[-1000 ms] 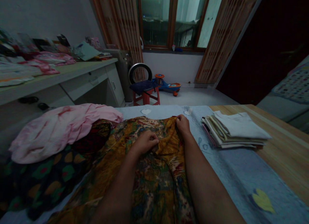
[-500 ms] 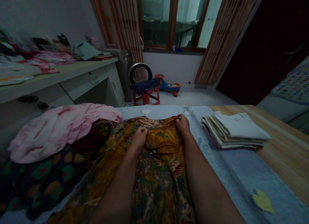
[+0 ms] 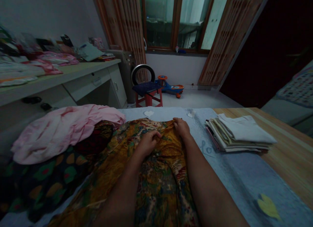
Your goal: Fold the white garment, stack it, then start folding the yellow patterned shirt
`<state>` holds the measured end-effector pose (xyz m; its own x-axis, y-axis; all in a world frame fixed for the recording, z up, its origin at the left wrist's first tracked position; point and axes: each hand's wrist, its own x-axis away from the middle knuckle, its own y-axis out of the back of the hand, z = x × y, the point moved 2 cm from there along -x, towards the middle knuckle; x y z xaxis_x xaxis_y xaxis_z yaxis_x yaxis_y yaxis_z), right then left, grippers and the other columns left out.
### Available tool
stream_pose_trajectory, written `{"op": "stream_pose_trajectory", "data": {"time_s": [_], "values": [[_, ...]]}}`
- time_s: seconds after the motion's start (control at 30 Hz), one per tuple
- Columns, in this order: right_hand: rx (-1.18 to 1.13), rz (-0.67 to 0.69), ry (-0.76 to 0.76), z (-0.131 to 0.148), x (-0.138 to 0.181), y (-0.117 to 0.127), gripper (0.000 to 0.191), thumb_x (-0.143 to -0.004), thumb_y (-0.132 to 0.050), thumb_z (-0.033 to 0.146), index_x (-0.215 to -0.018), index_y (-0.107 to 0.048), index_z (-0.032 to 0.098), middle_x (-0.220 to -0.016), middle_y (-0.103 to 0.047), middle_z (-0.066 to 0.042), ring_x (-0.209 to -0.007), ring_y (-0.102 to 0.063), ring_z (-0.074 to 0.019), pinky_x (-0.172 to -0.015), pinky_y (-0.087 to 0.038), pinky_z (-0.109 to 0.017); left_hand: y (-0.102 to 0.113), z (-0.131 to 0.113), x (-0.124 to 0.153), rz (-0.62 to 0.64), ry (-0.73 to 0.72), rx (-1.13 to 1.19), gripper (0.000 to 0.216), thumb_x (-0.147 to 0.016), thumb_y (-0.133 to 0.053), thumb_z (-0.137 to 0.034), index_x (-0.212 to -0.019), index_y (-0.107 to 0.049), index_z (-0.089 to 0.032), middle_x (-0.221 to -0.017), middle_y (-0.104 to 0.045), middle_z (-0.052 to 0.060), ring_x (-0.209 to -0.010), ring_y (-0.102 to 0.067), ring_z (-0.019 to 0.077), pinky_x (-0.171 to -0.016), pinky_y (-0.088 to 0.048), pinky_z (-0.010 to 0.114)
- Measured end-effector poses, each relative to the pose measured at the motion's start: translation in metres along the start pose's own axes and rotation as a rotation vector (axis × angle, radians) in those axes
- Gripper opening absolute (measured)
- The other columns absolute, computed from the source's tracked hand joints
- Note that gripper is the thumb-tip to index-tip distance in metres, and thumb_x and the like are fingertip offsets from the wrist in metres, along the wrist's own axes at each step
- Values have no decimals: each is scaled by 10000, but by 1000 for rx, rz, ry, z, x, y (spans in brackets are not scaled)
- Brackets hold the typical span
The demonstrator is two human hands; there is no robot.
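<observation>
A mustard-yellow patterned garment (image 3: 156, 188) with green, red and blue figures lies spread in front of me on the bed. My left hand (image 3: 148, 143) is over its upper middle, fingers loosely curled and thumb apart from them, with no cloth visible between. At the garment's far right corner, my right hand (image 3: 181, 127) has its fingers closed on the edge of the fabric. Its thumb is mostly hidden. Creases run through the cloth between both hands.
On the left are a pink cloth (image 3: 66, 132) and a dark patterned cloth (image 3: 53, 174). A folded clothes stack (image 3: 244, 132) sits right, partly on the blue bedspread (image 3: 234, 181). Beyond stand a red stool (image 3: 148, 98) and a blue ride-on toy (image 3: 170, 87).
My left hand has let go of the cloth it pinched and shifted right. My right hand has moved slightly left along the far edge, and the fabric there has drawn inward.
</observation>
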<state>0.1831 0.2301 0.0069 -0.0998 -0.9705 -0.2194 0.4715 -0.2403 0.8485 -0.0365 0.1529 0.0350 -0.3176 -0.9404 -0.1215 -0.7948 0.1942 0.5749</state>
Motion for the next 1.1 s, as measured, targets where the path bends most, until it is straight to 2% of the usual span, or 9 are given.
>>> {"op": "stream_pose_trajectory", "data": {"time_s": [0.17, 0.3, 0.43, 0.53, 0.63, 0.73, 0.87, 1.0, 1.1], "values": [[52, 50, -9, 1, 0, 0, 233, -882, -534, 197, -1005, -722, 257, -1071, -721, -49, -963, -644, -185, -829, -436, -246, 1, -7, 2, 60, -35, 4, 346, -616, -436, -46, -815, -682, -186, -763, -655, -3, -765, -577, 171, -709, -408, 257], [-26, -47, -38, -2, -1, 3, 208, -885, -504, 196, -979, -689, 222, -984, -720, -54, -925, -635, -179, -816, -433, -246, 1, -10, 2, 32, -5, -15, 136, -729, -513, -182, -736, -649, -184, -677, -602, -14, -647, -526, 154, -627, -374, 255], [-176, -176, -98, -6, -2, 5, 183, -870, -481, 219, -900, -661, 208, -879, -709, -32, -842, -633, -171, -784, -451, -248, 0, -9, 1, -87, 41, -115, 174, -808, -567, -328, -710, -610, -190, -679, -598, -6, -659, -530, 163, -630, -365, 265], [-311, -200, -145, -8, -4, 2, 174, -847, -471, 230, -863, -644, 213, -778, -694, -11, -773, -639, -168, -754, -477, -252, 0, -4, 0, -154, 44, -168, 55, -797, -581, -233, -774, -614, -196, -723, -620, -2, -700, -561, 171, -665, -393, 265], [-486, -156, -168, -11, -6, -4, 170, -816, -476, 206, -881, -633, 221, -699, -678, 15, -719, -649, -161, -742, -508, -260, 1, 2, -2, -216, 4, -187, 162, -787, -516, -109, -834, -644, -197, -863, -670, 26, -839, -615, 185, -781, -441, 274], [-629, -106, -172, -15, -9, -10, 181, -752, -535, 171, -895, -630, 227, -766, -702, 16, -737, -663, -154, -762, -531, -276, 1, 9, -4, -224, 27, -244, 270, -786, -456, -58, -827, -687, -191, -937, -696, 53, -939, -633, 202, -866, -454, 289], [-688, -92, -194, -18, -11, -12, 207, -720, -536, 155, -899, -618, 219, -808, -712, 8, -699, -671, -146, -713, -552, -281, -2, 16, -4, -112, 132, -311, 275, -827, -472, -107, -897, -727, -182, -984, -735, 67, -969, -651, 217, -879, -463, 295], [-712, -158, -265, -22, -13, -8, 265, -739, -448, 149, -961, -583, 199, -855, -716, -19, -699, -691, -145, -618, -549, -252, -2, 15, -2, -61, 172, -319, 216, -858, -563, -238, -991, -717, -164, -1059, -730, 89, -996, -652, 227, -864, -463, 292], [-673, -240, -326, -29, -13, -1, 324, -746, -392, 149, -1015, -569, 189, -893, -714, -44, -740, -699, -155, -601, -544, -242, 0, 11, -1, -59, 187, -324, 216, -830, -605, -225, -1013, -704, -166, -1063, -726, 84, -983, -652, 226, -850, -463, 291]]}}
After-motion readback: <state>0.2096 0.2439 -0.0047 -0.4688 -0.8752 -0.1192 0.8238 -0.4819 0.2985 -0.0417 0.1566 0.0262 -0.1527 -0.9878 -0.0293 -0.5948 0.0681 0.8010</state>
